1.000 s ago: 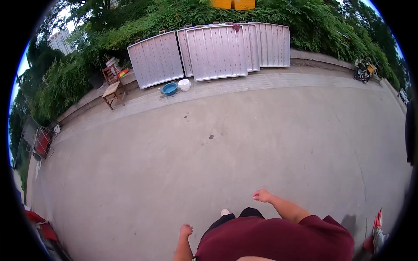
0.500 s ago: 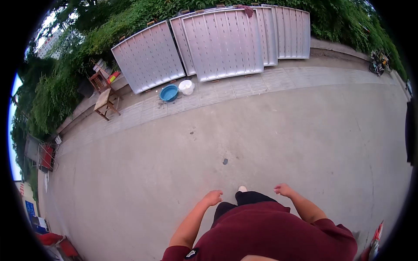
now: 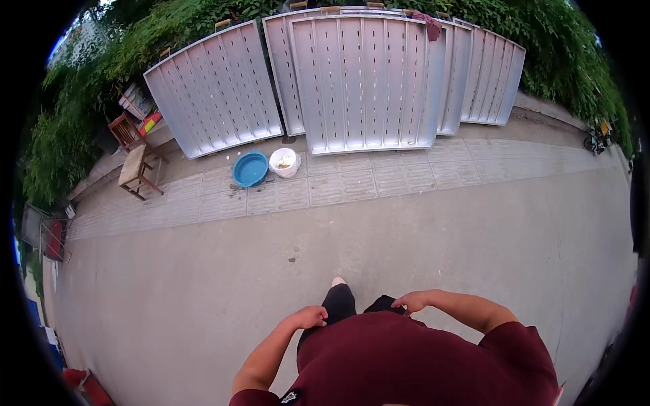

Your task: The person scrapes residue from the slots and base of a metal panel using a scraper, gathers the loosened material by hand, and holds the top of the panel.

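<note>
My left hand (image 3: 310, 317) is at the side of my left thigh, its fingers curled against the black trousers (image 3: 340, 302). On the other side, my right hand (image 3: 414, 301) bends down at the wrist, with thumb and fingers pinched at the trouser cloth over my right thigh. Part of both grips is hidden by the cloth and the maroon shirt (image 3: 426, 352). One light shoe (image 3: 338, 281) shows ahead of me. Farther forward on the paving stand a blue basin (image 3: 250, 169) and a white bucket (image 3: 284, 162) with something yellowish inside.
Several large slotted metal panels (image 3: 365, 81) lean against the hedge, with a dark red cloth (image 3: 428, 26) over one top edge. A wooden chair (image 3: 139, 162) stands to the left. Tactile paving (image 3: 342, 186) runs along the concrete ground (image 3: 433, 237).
I have moved forward, so the panels, basin and bucket look nearer. Both hands have come in to my thighs; my right hand has turned inward onto the trousers.
</note>
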`<act>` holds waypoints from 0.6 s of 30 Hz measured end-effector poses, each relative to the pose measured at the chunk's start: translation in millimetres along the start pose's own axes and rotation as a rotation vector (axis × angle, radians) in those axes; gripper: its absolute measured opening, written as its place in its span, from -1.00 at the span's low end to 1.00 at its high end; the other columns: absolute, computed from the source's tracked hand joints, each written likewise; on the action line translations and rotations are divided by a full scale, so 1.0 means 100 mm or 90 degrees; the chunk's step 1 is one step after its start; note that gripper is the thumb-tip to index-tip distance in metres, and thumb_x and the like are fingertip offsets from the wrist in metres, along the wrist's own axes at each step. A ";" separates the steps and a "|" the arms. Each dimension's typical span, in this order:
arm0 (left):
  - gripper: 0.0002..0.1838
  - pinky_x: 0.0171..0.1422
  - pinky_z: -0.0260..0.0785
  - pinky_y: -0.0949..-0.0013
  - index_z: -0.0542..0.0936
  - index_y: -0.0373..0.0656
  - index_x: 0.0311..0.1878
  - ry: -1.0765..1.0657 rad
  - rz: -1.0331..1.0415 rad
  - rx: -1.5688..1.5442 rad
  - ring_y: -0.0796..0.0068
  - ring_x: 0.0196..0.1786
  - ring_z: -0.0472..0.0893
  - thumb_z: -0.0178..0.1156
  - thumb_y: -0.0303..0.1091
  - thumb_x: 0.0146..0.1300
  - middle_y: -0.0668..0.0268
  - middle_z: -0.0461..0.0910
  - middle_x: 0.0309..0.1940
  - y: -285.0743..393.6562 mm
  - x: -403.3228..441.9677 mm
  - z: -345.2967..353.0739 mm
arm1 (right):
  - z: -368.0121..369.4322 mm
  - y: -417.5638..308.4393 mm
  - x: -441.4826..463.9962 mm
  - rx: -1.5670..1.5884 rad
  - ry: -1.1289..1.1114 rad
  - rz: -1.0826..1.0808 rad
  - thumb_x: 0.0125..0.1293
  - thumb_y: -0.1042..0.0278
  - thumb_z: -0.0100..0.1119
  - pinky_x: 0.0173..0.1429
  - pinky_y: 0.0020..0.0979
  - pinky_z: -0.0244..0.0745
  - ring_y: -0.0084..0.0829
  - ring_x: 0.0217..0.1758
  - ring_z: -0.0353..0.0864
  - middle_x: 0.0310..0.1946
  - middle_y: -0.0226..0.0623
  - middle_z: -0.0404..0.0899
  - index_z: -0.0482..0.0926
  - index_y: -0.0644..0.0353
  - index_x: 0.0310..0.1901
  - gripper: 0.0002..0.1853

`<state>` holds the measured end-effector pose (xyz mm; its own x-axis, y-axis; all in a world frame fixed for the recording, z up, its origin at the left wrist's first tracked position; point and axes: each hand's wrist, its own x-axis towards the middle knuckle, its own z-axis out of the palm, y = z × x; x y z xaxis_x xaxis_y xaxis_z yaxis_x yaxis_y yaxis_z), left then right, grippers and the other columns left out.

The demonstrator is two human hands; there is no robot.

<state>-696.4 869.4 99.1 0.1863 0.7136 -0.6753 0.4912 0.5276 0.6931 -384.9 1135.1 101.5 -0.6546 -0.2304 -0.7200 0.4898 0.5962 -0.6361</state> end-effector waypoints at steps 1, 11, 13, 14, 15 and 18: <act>-0.66 0.01 0.42 0.23 0.58 -0.18 -0.09 -0.061 -0.012 0.035 0.23 -0.11 0.61 0.35 -0.25 0.10 0.16 0.65 -0.20 0.08 0.10 -0.27 | -0.08 0.07 0.01 -0.049 0.013 -0.022 0.10 0.27 0.35 0.29 -0.22 0.37 -0.12 0.27 0.45 0.20 -0.13 0.50 0.37 0.15 0.32 -0.30; -0.97 -0.11 0.36 0.50 0.50 -0.14 -0.23 0.079 -0.004 -0.284 0.67 -0.27 0.42 0.15 -0.50 0.34 0.50 0.47 -0.40 -0.05 1.39 -2.40 | -2.61 0.83 0.79 0.119 0.384 -0.015 0.32 0.26 0.09 -0.01 -0.16 0.49 -0.12 -0.10 0.60 -0.24 -0.23 0.61 0.56 0.11 -0.16 -0.84; -0.95 -0.12 0.36 0.48 0.50 -0.13 -0.21 0.159 -0.045 -0.368 0.65 -0.26 0.45 0.18 -0.46 0.33 0.46 0.49 -0.40 -0.10 1.76 -2.59 | -3.52 1.07 0.92 0.172 0.353 0.046 0.35 0.28 0.08 -0.08 -0.25 0.48 -0.24 -0.17 0.61 -0.27 -0.25 0.63 0.57 0.13 -0.16 -0.84; -0.95 -0.13 0.38 0.45 0.50 -0.13 -0.21 0.207 -0.056 -0.405 0.63 -0.27 0.48 0.18 -0.44 0.33 0.42 0.51 -0.42 -0.11 1.94 -2.61 | -3.92 1.17 0.97 0.247 0.303 0.099 0.36 0.31 0.10 -0.10 -0.32 0.47 -0.34 -0.20 0.60 -0.29 -0.30 0.63 0.59 0.13 -0.16 -0.86; -0.93 -0.14 0.40 0.42 0.49 -0.14 -0.21 0.248 -0.072 -0.439 0.60 -0.27 0.50 0.19 -0.42 0.32 0.39 0.53 -0.45 -0.04 1.93 -2.67 | -4.15 1.12 0.93 0.328 0.249 0.158 0.36 0.34 0.12 -0.12 -0.39 0.47 -0.45 -0.22 0.59 -0.31 -0.35 0.64 0.60 0.14 -0.16 -0.88; -0.93 -0.02 0.35 0.45 0.51 -0.13 -0.17 0.066 -0.074 -0.606 0.63 -0.16 0.48 0.17 -0.40 0.35 0.48 0.48 -0.33 0.56 1.74 -3.41 | -4.76 0.99 0.49 0.597 -0.184 0.231 0.40 0.31 0.09 -0.16 -0.41 0.43 -0.60 -0.28 0.47 -0.36 -0.53 0.54 0.61 0.16 -0.23 -0.85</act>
<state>-926.7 1181.0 106.6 0.0818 0.6459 -0.7590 -0.4028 0.7180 0.5676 -642.4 1549.0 135.6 -0.2766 -0.4060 -0.8710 0.9607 -0.1404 -0.2396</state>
